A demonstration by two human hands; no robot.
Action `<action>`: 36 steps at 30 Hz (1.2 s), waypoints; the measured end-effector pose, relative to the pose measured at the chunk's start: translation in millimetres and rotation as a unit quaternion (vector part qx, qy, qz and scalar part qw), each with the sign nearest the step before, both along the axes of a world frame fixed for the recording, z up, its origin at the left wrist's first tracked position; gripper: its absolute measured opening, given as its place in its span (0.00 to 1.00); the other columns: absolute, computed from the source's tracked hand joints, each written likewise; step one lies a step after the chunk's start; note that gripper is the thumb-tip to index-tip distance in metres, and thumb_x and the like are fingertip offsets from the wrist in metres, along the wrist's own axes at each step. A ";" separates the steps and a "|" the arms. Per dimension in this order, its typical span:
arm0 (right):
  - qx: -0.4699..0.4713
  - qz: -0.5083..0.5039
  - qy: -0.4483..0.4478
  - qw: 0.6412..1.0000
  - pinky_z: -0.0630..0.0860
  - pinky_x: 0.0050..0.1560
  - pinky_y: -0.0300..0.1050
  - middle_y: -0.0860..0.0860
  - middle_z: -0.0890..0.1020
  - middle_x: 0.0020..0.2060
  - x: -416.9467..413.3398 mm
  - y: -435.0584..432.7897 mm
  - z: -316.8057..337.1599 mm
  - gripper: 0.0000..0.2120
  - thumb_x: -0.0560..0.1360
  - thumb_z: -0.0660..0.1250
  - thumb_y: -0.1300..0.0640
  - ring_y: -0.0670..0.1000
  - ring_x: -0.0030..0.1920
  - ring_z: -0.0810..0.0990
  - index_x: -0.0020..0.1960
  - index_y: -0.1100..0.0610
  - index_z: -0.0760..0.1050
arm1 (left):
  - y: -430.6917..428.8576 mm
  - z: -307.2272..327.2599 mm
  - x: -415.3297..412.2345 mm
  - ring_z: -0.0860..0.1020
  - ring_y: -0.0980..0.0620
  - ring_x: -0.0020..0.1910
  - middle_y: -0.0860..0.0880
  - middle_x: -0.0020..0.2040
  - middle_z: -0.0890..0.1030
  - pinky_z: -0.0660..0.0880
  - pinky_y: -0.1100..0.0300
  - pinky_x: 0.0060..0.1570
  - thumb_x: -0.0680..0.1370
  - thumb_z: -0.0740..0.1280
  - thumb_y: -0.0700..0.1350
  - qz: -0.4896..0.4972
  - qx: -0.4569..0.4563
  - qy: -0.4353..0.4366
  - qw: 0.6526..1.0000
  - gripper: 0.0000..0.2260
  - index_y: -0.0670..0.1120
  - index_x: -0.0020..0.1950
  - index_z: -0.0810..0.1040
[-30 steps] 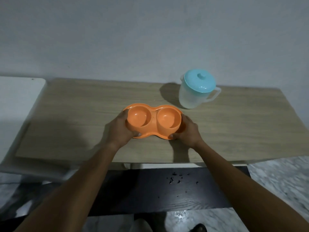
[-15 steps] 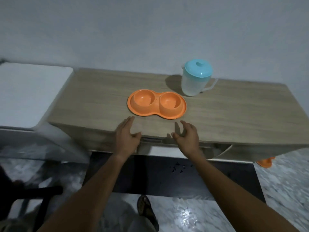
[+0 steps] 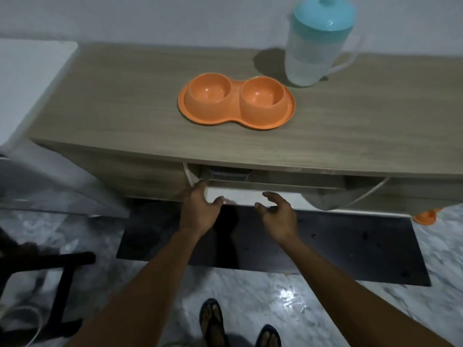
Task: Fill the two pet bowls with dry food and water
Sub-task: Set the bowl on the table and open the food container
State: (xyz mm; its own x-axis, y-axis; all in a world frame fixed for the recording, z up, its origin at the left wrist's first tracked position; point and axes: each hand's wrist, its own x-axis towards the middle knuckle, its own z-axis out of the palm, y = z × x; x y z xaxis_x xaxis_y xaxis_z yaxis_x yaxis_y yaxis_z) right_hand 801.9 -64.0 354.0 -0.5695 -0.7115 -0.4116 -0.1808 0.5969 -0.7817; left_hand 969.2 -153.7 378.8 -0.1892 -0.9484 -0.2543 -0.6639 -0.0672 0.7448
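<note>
Head view: left hand (image 3: 199,209) grips the drawer front (image 3: 250,196), right hand (image 3: 278,212) open beside it — food-fetching step; both bowls (image 3: 235,101) empty, so pull next.

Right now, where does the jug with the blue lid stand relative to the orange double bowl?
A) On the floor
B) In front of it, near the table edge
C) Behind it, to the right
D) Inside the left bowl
C: the jug with the blue lid stands upright on the wooden tabletop, behind and to the right of the orange double bowl, apart from it.
</note>
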 end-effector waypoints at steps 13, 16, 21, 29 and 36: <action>-0.097 -0.127 -0.165 0.973 0.65 0.58 0.38 0.55 0.80 0.59 2.5 -106.0 -85.9 0.11 0.84 0.61 0.57 0.52 0.60 0.75 0.62 0.59 0.77 | -82.5 -96.1 -42.1 0.78 0.43 0.49 0.38 0.48 0.80 0.70 0.60 0.46 0.79 0.64 0.40 0.179 0.088 0.117 0.973 0.09 0.34 0.51 0.78; -0.101 -0.144 -0.169 0.970 0.68 0.57 0.34 0.50 0.77 0.58 14.1 -83.3 -66.6 0.16 0.83 0.64 0.58 0.51 0.63 0.75 0.70 0.61 0.75 | -58.4 -73.1 -30.3 0.73 0.52 0.38 0.47 0.36 0.75 0.67 0.64 0.42 0.79 0.65 0.38 0.166 0.065 0.171 0.969 0.08 0.44 0.40 0.72; -0.116 -0.130 -0.177 0.969 0.73 0.45 0.23 0.50 0.85 0.51 36.1 -16.8 -8.8 0.13 0.81 0.65 0.63 0.39 0.47 0.82 0.63 0.59 0.82 | 3.8 -25.6 6.7 0.82 0.49 0.49 0.50 0.47 0.84 0.77 0.53 0.56 0.77 0.68 0.44 0.159 0.081 0.158 0.971 0.05 0.52 0.51 0.80; -0.093 -0.100 -0.241 0.961 0.69 0.36 0.38 0.43 0.80 0.31 41.3 32.2 126.9 0.10 0.75 0.66 0.65 0.45 0.33 0.74 0.42 0.54 0.81 | 42.4 106.1 43.6 0.78 0.50 0.37 0.47 0.37 0.83 0.78 0.53 0.43 0.69 0.75 0.55 0.198 0.096 0.184 0.958 0.12 0.48 0.39 0.79; -0.137 -0.090 -0.283 0.945 0.74 0.37 0.44 0.50 0.82 0.36 49.1 -24.8 206.3 0.05 0.78 0.69 0.58 0.50 0.36 0.78 0.51 0.58 0.82 | -20.6 195.9 70.0 0.80 0.50 0.39 0.46 0.43 0.82 0.79 0.57 0.41 0.72 0.76 0.44 0.172 0.089 0.214 0.958 0.10 0.43 0.49 0.79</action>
